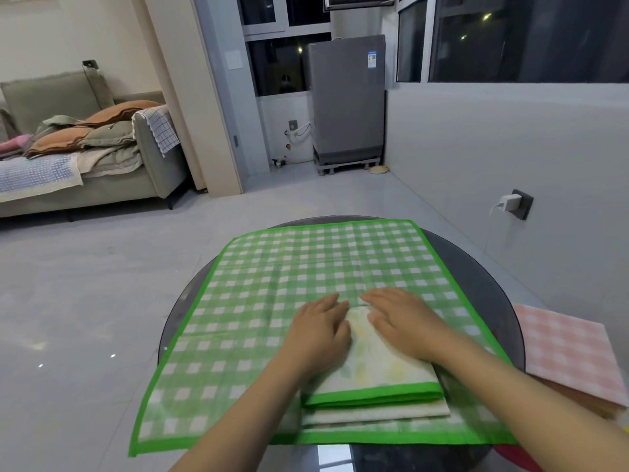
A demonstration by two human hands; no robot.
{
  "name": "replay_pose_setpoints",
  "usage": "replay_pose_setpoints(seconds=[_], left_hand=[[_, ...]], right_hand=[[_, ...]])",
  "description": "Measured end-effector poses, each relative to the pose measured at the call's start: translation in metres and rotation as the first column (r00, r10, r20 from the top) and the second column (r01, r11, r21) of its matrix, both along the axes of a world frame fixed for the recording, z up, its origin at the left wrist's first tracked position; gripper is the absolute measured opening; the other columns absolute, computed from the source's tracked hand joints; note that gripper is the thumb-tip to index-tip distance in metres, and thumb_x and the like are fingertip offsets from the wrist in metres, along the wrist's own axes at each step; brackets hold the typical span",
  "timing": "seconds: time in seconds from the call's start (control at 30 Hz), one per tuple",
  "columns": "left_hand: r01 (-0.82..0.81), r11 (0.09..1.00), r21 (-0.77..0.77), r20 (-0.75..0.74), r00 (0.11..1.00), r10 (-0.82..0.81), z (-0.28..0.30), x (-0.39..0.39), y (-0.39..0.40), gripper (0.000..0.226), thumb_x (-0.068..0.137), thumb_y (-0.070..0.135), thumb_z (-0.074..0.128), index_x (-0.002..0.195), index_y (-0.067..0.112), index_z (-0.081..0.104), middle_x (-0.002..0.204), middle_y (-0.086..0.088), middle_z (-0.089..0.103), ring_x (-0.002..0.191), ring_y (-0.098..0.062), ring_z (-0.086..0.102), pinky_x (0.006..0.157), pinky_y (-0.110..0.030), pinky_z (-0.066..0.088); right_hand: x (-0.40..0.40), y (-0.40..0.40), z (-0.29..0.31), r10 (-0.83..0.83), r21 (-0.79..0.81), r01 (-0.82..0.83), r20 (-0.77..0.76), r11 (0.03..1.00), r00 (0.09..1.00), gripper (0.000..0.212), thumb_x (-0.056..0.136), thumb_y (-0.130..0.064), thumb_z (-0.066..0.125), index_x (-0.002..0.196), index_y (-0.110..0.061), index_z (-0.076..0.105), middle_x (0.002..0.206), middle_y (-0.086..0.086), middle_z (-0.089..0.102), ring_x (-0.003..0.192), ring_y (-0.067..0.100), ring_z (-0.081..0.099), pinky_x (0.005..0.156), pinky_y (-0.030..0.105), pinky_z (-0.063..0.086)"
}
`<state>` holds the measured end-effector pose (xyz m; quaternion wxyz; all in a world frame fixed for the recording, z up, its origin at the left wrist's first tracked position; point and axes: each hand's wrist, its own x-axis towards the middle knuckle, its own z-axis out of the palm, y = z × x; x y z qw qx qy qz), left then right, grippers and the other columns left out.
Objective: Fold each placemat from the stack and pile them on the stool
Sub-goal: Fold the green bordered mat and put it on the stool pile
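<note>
A folded placemat (377, 369) with a pale lemon print and green border lies on top of an unfolded green checked placemat (272, 284), which is spread flat over a round dark glass table (476, 267). My left hand (321, 328) and my right hand (400, 318) both press flat on the folded placemat, fingers pointing away from me, side by side. A folded pink checked placemat (571, 352) lies at the right, beside the table, on a surface I cannot make out.
A grey sofa (85, 148) piled with cushions stands at the far left. A grey washing machine (347, 100) stands at the back by the windows. A charger (510, 202) is plugged into the right wall. Grey tiled floor (102, 284) surrounds the table.
</note>
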<state>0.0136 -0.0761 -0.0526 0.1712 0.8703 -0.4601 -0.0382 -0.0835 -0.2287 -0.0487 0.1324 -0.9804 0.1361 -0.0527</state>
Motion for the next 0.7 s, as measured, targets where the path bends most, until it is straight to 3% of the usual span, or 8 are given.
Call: replay_pose_setpoints(seconds=[0.07, 0.17, 0.4, 0.7], left_hand=[[0.05, 0.994, 0.095, -0.011, 0.999, -0.049, -0.004, -0.01, -0.001, 0.053, 0.099, 0.036, 0.026, 0.151, 0.028, 0.016, 0.159, 0.003, 0.013, 0.147, -0.013, 0.007, 0.12, -0.034, -0.001], [0.053, 0.984, 0.169, 0.031, 0.998, -0.059, -0.011, -0.015, -0.001, 0.054, 0.101, 0.038, 0.018, 0.152, 0.028, 0.003, 0.16, 0.003, 0.001, 0.147, -0.014, -0.005, 0.119, -0.036, -0.01], [-0.048, 0.978, 0.203, 0.057, 0.998, 0.037, -0.022, -0.015, 0.006, 0.057, 0.1, 0.042, 0.013, 0.152, 0.023, -0.001, 0.159, 0.005, -0.006, 0.145, -0.011, -0.013, 0.118, -0.039, -0.011], [-0.295, 0.929, 0.224, 0.028, 0.955, 0.296, -0.022, -0.014, 0.016, 0.072, 0.097, 0.052, 0.011, 0.15, 0.006, -0.007, 0.159, -0.01, -0.011, 0.146, -0.022, -0.013, 0.118, -0.042, -0.01]], right_hand=[[-0.001, 0.008, -0.007, 0.027, -0.009, -0.028, -0.079, 1.0, 0.996, 0.05, 0.101, -0.037, 0.025, 0.149, -0.024, 0.019, 0.157, -0.007, 0.017, 0.145, 0.01, 0.01, 0.118, 0.03, 0.005], [-0.006, 0.017, -0.016, 0.012, -0.056, -0.02, -0.142, 0.998, 0.99, 0.053, 0.101, -0.037, 0.015, 0.151, -0.021, 0.004, 0.159, -0.006, 0.002, 0.146, 0.009, -0.003, 0.118, 0.031, -0.006], [-0.016, 0.019, -0.021, -0.134, -0.065, 0.125, -0.17, 0.99, 0.976, 0.06, 0.099, -0.045, 0.011, 0.15, -0.018, -0.006, 0.158, -0.003, -0.011, 0.144, 0.01, -0.014, 0.118, 0.033, -0.011], [-0.024, 0.015, -0.022, -0.328, -0.053, 0.324, -0.195, 0.945, 0.924, 0.067, 0.097, -0.049, 0.009, 0.15, -0.01, -0.007, 0.158, 0.005, -0.012, 0.145, 0.017, -0.014, 0.117, 0.04, -0.014]])
